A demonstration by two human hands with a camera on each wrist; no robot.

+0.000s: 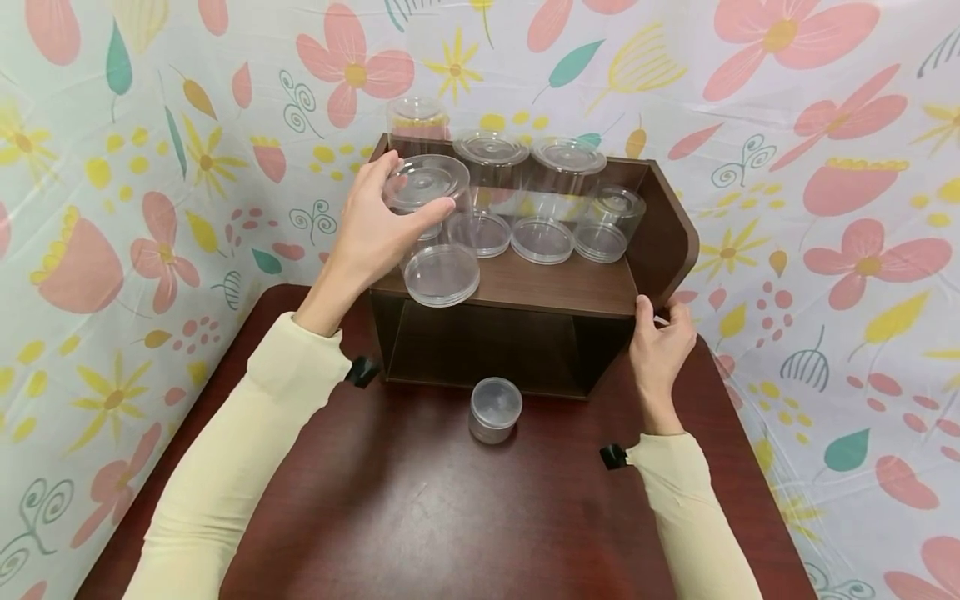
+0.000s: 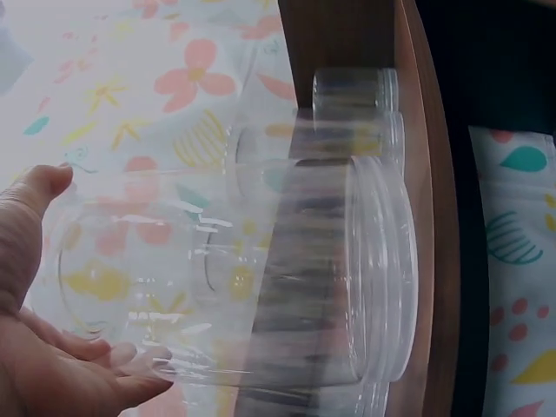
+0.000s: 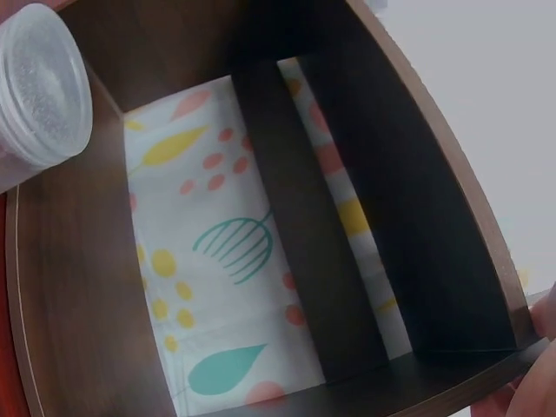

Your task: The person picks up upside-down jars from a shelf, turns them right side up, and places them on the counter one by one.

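Observation:
My left hand (image 1: 382, 212) grips a tall clear plastic jar (image 1: 442, 271) around its upper end, thumb on one side and fingers on the other. In the left wrist view the jar's wide ridged end (image 2: 382, 269) points down, close over the shelf's front edge. Behind it, several more clear jars (image 1: 543, 237) stand in a row on the top board of a dark brown wooden shelf (image 1: 555, 292). My right hand (image 1: 663, 342) holds the shelf's right side, with the thumb at the front edge of the top board.
A short clear jar with a frosted lid (image 1: 495, 408) stands on the reddish-brown table (image 1: 420, 517), just before the shelf's lower opening (image 1: 480, 342). A flower-printed cloth (image 1: 847, 275) hangs around the back and sides.

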